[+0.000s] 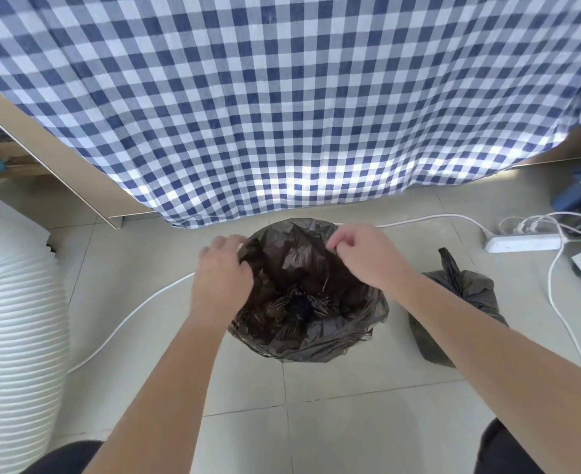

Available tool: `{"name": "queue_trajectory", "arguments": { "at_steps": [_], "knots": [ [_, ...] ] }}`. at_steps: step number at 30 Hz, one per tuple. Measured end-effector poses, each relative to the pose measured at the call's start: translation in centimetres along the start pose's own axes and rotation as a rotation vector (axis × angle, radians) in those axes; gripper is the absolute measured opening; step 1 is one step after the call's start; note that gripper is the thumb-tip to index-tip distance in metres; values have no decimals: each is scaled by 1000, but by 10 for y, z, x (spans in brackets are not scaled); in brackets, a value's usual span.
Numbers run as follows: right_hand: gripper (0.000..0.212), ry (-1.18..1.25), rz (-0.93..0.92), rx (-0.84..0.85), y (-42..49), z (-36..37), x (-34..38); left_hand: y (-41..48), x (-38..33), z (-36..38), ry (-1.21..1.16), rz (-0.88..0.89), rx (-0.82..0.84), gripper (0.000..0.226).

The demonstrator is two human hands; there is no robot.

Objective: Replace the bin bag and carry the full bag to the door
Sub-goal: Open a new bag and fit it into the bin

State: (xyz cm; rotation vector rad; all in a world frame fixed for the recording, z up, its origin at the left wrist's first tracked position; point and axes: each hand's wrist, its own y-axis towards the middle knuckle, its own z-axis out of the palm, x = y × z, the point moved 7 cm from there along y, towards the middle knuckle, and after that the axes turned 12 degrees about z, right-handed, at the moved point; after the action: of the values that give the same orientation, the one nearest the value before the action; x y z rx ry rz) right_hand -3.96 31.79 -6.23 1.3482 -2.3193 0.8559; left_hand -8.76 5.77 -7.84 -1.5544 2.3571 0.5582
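Two hands on the fresh bin bag point(311, 302), which sits open mid-frame on the tiled floor point(316, 422), just in front of the hanging checked cloth point(282, 97).

- Grip, left hand point(222, 268): fingers curled over the bag's left rim, holding the black film.
- Grip, right hand point(364, 258): thumb and curled fingers pinch the rim at the far right side.
- Bag mouth is spread wide, with the film folded out and down over the sides (bin underneath almost fully hidden, can't tell its shape). The bottom of the bag is bunched and creased inside.
- Second item, the full bag point(460, 302): black, knotted at the top, standing on the floor just right of the fresh one, beyond the right forearm. Neither hand touches it.

Surroundings: a white cable point(128, 319) curves in from the left toward the bag. A white power strip point(521, 242) lies at far right with several plugs in it. A white ribbed hose point(15, 319) runs along the left edge.
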Motion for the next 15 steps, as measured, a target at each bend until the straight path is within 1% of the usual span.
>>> {"name": "queue_trajectory", "arguments": {
  "at_steps": [1, 2, 3, 5, 7, 9, 11, 15],
  "knots": [
    [26, -55, 14, -91, -1, -13, -6, -7, 18, -1, -40, -160, 31, 43],
    [28, -127, 46, -137, 1, -21, -15, -16, 31, 0, -96, -312, 82, 45],
    [34, -216, 95, -128, 3, -22, -25, -26, 41, 3, -165, -431, 135, 48],
    [39, -289, 225, -13, 7, -17, -47, -42, 46, 8, -299, -556, 210, 46],
    [32, -207, 301, 95, 5, -8, -57, -52, 43, 10, -397, -587, 232, 34],
    [22, -131, 306, 133, 5, -1, -62, -54, 41, 12, -436, -570, 231, 26],
    [19, -107, 295, 149, 3, 3, -61, -51, 44, 9, -382, -535, 223, 25],
    [14, 4, 287, 203, 0, 15, -54, -47, 54, -7, -246, -490, 153, 34]
  ]
}}
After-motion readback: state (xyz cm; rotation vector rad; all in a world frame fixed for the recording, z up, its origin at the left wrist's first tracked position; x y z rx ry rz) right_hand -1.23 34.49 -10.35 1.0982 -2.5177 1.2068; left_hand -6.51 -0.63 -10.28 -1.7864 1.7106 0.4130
